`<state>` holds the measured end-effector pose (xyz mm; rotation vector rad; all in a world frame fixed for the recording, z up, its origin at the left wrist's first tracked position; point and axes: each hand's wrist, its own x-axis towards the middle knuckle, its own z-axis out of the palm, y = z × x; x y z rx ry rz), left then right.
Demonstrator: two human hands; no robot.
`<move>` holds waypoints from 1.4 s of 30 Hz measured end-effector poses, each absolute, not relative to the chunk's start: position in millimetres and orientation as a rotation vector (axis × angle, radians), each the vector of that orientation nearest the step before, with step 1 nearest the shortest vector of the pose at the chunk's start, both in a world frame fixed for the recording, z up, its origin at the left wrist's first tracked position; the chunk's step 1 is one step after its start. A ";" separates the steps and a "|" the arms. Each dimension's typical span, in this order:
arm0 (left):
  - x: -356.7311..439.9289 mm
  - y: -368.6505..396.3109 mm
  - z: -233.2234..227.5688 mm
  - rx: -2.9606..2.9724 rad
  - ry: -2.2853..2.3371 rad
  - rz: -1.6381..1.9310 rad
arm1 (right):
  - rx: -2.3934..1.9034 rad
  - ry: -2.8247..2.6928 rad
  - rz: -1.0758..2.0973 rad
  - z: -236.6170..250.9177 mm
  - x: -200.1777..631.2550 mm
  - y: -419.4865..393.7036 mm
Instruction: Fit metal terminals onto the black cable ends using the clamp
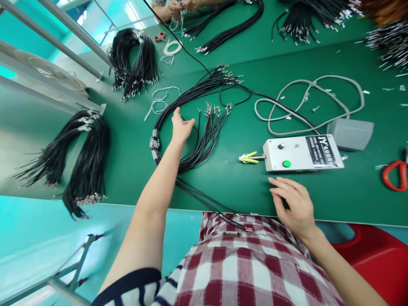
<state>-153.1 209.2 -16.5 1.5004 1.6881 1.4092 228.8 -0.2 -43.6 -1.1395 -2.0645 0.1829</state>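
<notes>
My left hand (182, 126) reaches over a curved bundle of black cables (168, 108), thumb and fingers apart and nothing seen in them. Its fingertips are close to the cables; whether they touch I cannot tell. Connectors (154, 142) cluster at the bundle's left bend, and the stripped ends point right. A few black cables (207, 199) trail over the table's front edge onto the checked apron. By the edge, my right hand (295, 206) is loosely open and holds nothing. Beyond it stands a white box (302, 153) with a green button and a yellow forked tip (249, 157).
Tied cable bundles lie at left (86, 148) and back left (134, 59). A grey cord (318, 80) loops behind the box beside a grey adapter (350, 134). Red-handled scissors (395, 175) lie at right. Across the table, another person's hands (181, 6) hold white string.
</notes>
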 end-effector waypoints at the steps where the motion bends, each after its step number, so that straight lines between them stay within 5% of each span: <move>1: -146.2 198.5 -15.0 1.570 1.729 1.385 | -1.141 -2.063 0.188 -43.6 228.8 -0.4; 4: -111.7 136.1 0.2 1.927 1.633 1.176 | -1.141 -2.058 0.212 -43.0 228.5 -0.2; 8: -60.3 36.3 14.3 2.252 0.745 0.278 | -1.129 -2.059 0.257 -41.2 227.3 2.0; 12: -28.0 -16.0 -3.5 2.427 0.881 -0.015 | -1.132 -2.056 0.291 -40.9 226.6 2.6; 18: -18.6 -14.1 -5.8 2.157 0.967 0.244 | -1.120 -1.964 0.405 -36.3 222.8 -1.7; 26: -12.9 5.2 25.6 1.314 1.113 0.691 | -1.186 -1.446 1.132 -14.2 191.5 -3.6; 42: -4.1 4.3 14.9 1.028 1.148 0.814 | -1.015 -1.995 0.327 -20.8 178.8 -7.4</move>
